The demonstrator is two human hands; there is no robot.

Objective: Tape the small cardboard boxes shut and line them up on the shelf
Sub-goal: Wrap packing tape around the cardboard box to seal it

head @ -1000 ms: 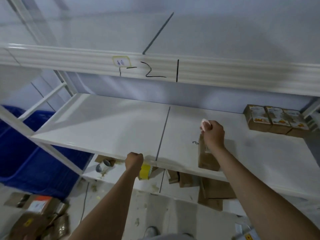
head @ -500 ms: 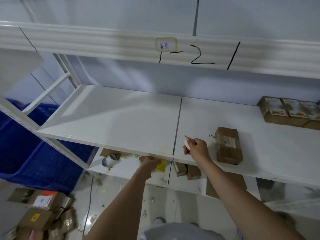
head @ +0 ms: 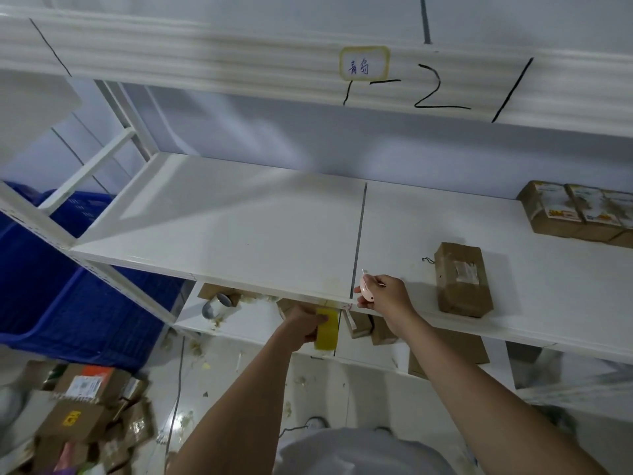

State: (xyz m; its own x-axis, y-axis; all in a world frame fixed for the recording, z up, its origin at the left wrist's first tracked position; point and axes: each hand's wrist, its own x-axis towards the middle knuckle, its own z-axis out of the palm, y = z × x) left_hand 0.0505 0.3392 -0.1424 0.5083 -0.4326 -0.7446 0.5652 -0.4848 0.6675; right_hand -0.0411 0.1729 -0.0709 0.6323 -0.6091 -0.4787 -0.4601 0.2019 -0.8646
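A taped brown cardboard box [head: 462, 279] lies on the white shelf [head: 239, 234], right of the seam. My right hand [head: 385, 298] is just left of it at the shelf's front edge and pinches a small pink cutter [head: 365, 289]. Below the shelf edge, my left hand [head: 303, 325] grips a yellowish roll of tape [head: 327, 329]. A strip of tape appears to run from the roll up to the shelf edge. Three printed boxes [head: 579, 214] stand in a row at the shelf's far right.
A lower shelf [head: 246, 320] holds a tape roll [head: 214, 305] and several small boxes [head: 359, 325]. A blue crate [head: 68, 286] sits to the left. Loose cardboard boxes [head: 82, 416] are piled on the floor at lower left. An upper shelf [head: 239, 56] hangs overhead.
My right hand let go of the brown box, which now lies flat on the shelf, and drew back left to the shelf edge with the cutter. The left hand stayed under the edge with the tape.
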